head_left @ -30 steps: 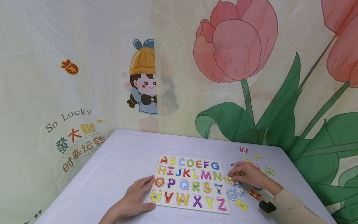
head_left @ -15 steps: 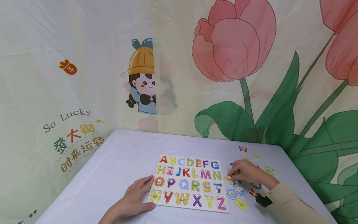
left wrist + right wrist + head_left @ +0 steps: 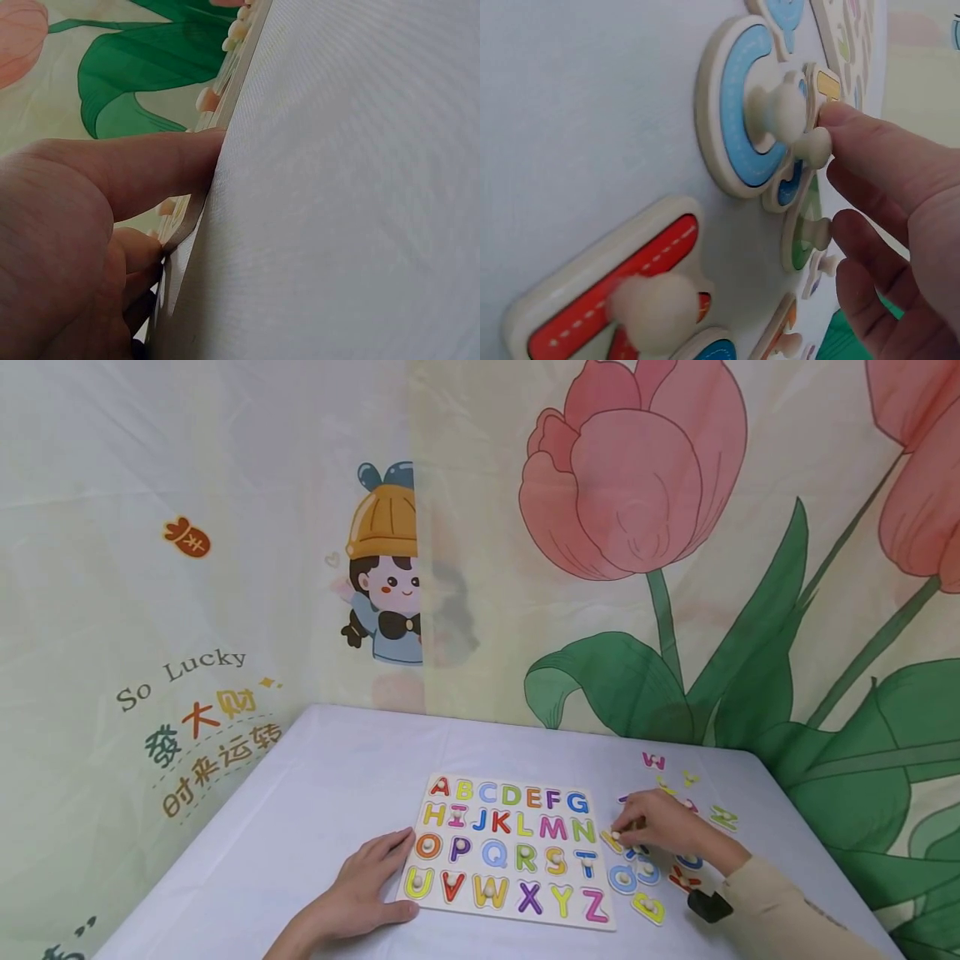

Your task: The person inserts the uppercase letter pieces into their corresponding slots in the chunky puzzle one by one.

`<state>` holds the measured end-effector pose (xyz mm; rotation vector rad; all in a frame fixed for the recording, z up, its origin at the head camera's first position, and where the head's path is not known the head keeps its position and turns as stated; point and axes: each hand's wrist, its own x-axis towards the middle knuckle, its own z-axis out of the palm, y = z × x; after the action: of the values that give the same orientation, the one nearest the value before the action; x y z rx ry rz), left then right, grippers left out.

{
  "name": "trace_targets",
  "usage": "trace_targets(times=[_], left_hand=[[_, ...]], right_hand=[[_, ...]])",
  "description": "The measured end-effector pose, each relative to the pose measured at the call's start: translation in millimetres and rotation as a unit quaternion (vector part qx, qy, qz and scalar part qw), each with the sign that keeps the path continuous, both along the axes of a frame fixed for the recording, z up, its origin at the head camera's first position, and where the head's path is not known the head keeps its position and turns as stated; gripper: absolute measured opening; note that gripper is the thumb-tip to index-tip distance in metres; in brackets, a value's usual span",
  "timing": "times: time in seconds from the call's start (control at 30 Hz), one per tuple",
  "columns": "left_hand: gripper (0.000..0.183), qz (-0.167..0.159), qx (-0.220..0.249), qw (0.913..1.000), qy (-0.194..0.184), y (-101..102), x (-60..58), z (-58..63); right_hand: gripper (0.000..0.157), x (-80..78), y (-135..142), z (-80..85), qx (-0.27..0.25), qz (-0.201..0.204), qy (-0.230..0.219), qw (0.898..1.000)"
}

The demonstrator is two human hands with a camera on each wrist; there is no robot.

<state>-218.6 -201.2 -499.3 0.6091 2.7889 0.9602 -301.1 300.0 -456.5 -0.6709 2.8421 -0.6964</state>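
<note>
A white alphabet puzzle board (image 3: 510, 880) lies on the table, several knobbed letters seated in its recesses. My left hand (image 3: 366, 882) rests along its left edge, fingers extended; in the left wrist view the thumb (image 3: 169, 169) lies against the board's side. Right of the board, my right hand (image 3: 666, 823) pinches a yellow-orange letter piece (image 3: 611, 841) among the loose letters. In the right wrist view a fingertip meets that yellow-orange piece (image 3: 826, 86); which letter it is stays hidden. Beside it lies a light blue letter C (image 3: 733, 105) with a round knob.
Loose knobbed letters surround my right hand: a light blue Q (image 3: 622, 879), a yellow-green letter (image 3: 648, 908), a red K (image 3: 683, 878), a green N (image 3: 723, 817) and a pink M (image 3: 654, 762). Printed curtains stand behind the white-covered table (image 3: 322, 793).
My right hand stays over the same loose letters, its fingers shifting slightly at the yellow-orange piece. The left hand keeps its place at the board's edge.
</note>
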Motion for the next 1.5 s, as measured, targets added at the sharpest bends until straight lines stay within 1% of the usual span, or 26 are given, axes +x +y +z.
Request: trace_targets(times=[0.1,0.2,0.33,0.4,0.5,0.7,0.8,1.0,1.23,1.37,1.5], left_hand=[[0.101,-0.002,0.000,1.0000,-0.001,0.1,-0.5,-0.1],[0.102,-0.001,0.000,1.0000,-0.002,-0.3,-0.7,0.0],[0.102,0.000,-0.002,1.0000,0.001,-0.7,-1.0,-0.5],[0.102,0.000,-0.004,1.0000,0.002,-0.9,-1.1,-0.9],[0.102,-0.001,-0.001,1.0000,0.004,-0.8,-1.1,-1.1],[0.102,-0.003,0.005,1.0000,0.003,-2.0,-0.7,-1.2],[0.102,-0.004,0.005,1.0000,0.003,-2.2,-0.9,-1.1],[0.101,-0.006,0.006,1.0000,0.003,-4.1,-1.1,-0.7],[0.100,-0.010,0.009,0.9997,0.018,-5.8,0.2,0.6],[0.100,-0.013,0.011,0.9997,0.020,-6.2,0.3,0.7],[0.100,-0.012,0.013,0.9998,0.011,-6.6,0.5,1.3]], right_hand=[[0.016,2.7,-4.1,1.9,-0.007,-0.015,0.025,1.000],[0.015,5.3,-15.8,5.2,-0.018,-0.028,0.062,0.998],[0.011,9.3,-45.8,9.6,-0.032,-0.062,0.094,0.993],[0.010,10.4,-65.5,10.6,-0.039,-0.076,0.101,0.991],[0.010,9.6,-98.0,10.4,-0.053,-0.088,0.100,0.990],[0.008,1.5,-162.4,6.5,-0.082,-0.081,0.083,0.990],[0.009,-2.5,-188.5,6.5,-0.086,-0.073,0.076,0.991],[0.011,-11.4,-233.3,4.1,-0.094,-0.077,0.054,0.991],[0.008,-18.8,-266.8,-3.4,-0.101,-0.073,0.067,0.990],[0.006,-21.8,-277.5,-7.7,-0.096,-0.080,0.069,0.990],[0.007,-23.2,-283.2,-11.2,-0.091,-0.087,0.065,0.990]])
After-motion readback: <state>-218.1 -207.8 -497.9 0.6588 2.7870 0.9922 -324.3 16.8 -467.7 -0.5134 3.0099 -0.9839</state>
